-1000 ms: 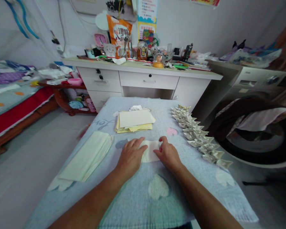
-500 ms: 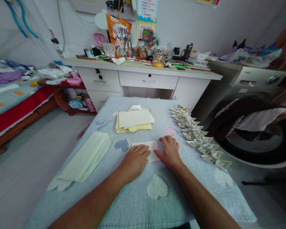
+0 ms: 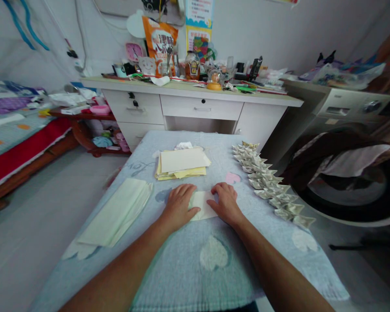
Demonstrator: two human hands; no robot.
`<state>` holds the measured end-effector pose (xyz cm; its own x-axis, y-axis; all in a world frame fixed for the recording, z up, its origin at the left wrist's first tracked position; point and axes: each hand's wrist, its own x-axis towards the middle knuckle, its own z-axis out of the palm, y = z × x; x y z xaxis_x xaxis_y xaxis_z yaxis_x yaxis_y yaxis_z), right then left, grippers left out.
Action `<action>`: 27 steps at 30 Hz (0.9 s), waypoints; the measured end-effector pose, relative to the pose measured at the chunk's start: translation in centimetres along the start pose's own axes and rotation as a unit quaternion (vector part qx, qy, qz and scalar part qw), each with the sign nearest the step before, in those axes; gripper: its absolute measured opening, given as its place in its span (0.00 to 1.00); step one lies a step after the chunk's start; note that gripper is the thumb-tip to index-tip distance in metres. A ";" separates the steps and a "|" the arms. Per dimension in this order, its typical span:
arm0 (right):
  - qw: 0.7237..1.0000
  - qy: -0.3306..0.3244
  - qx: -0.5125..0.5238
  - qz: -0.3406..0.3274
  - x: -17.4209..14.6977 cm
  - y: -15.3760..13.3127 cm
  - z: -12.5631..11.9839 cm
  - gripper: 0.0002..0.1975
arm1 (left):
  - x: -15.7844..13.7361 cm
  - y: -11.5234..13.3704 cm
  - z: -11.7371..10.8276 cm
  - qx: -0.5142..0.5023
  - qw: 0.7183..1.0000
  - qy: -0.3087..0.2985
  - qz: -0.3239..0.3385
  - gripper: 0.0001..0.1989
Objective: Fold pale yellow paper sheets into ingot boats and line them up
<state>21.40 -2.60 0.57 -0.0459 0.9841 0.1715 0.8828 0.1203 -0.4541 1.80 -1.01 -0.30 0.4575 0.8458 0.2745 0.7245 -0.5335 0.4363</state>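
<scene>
A small pale sheet of folded paper (image 3: 203, 205) lies flat on the cloth-covered table between my hands. My left hand (image 3: 181, 206) rests over its left side, fingers stretched forward and thumb spread apart along the near edge. At the right side is my right hand (image 3: 226, 203), its fingers slightly bent and apart, the thumb touching the paper. Both palms face down, so the paper's ends under them are hidden. Several folded paper boats (image 3: 263, 177) stand in rows to the right of my right hand.
Beyond my hands sits a stack of cream and yellow paper (image 3: 183, 160), with crumpled white paper (image 3: 183, 146) behind it. Larger folded pale sheets (image 3: 117, 212) lie at the left. A white desk (image 3: 143, 106) crowded with items stands behind; an open washing machine (image 3: 347, 182) is at right.
My left hand has slid left off the middle of the paper and its thumb has spread, uncovering more of the sheet. My right hand has shifted slightly left.
</scene>
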 end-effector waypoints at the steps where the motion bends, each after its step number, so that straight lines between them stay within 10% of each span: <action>1: 1.000 0.004 0.000 0.000 0.0 0.0 0.0 0.14 | 0.0 -0.1 0.0 0.005 1.000 -0.004 -0.006 0.29; 16: 0.983 0.027 0.179 -0.041 0.3 -0.1 -0.4 0.07 | 0.2 0.5 -1.0 -0.087 0.996 0.004 -0.030 0.20; 27: 0.827 -0.068 0.555 0.058 0.1 -0.3 -0.4 0.14 | 0.1 0.5 -2.3 -0.261 0.959 -0.002 -0.108 0.09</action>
<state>21.33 -2.58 1.04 -0.1108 0.9938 0.0049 -0.0834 -0.0044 -0.9965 1.03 -1.14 1.95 0.3288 0.9360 0.1260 0.4462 -0.2715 0.8528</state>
